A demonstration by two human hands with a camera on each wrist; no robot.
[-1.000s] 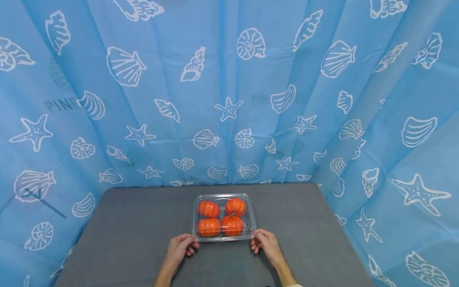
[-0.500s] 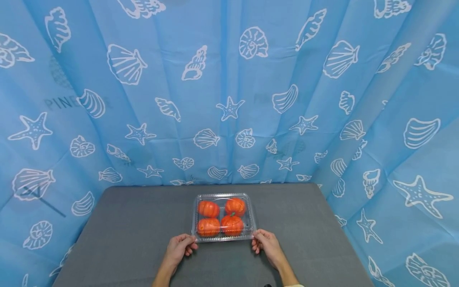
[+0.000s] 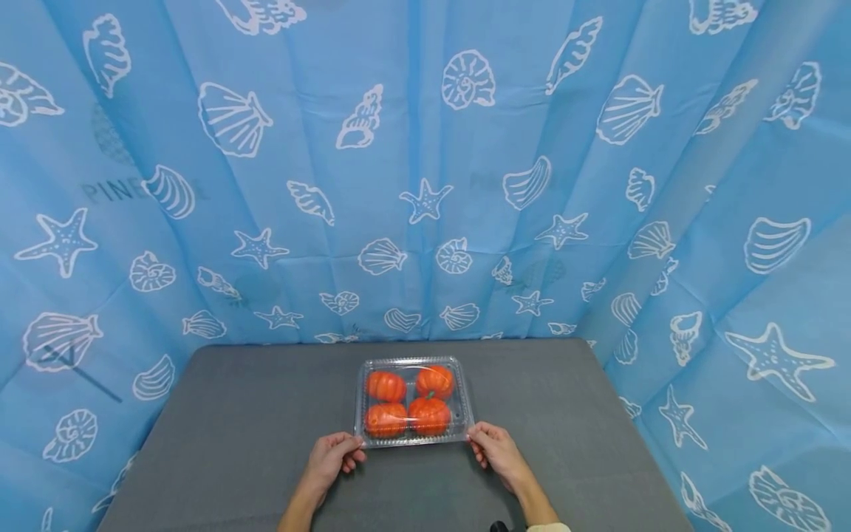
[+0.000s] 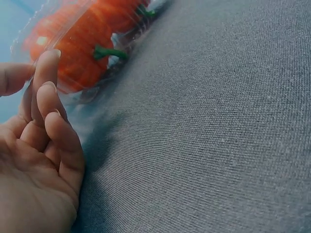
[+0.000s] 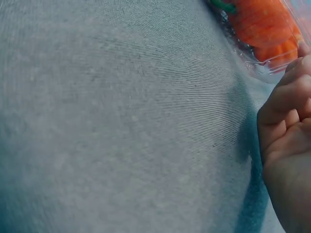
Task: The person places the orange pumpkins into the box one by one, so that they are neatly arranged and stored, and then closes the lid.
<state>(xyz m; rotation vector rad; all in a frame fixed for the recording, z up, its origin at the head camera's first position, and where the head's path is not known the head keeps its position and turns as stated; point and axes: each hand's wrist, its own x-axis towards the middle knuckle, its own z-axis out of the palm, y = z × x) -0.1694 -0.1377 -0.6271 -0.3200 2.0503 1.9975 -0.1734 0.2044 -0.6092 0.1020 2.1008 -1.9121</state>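
A clear plastic clamshell container lies on the grey cloth with its lid down. Inside sit several orange pumpkins, small and ribbed; a green stem shows on one in the left wrist view. My left hand pinches the container's near left corner between thumb and index finger, the other fingers loosely curled below. At the near right corner, my right hand pinches the rim the same way. In the right wrist view the right hand is partly cut off by the frame, and its thumb contact is hard to see.
A grey cloth-covered table spreads around the container. Blue curtains with white shell and starfish prints hang behind it and along both sides. A small black object shows at the bottom edge, beside the right sleeve.
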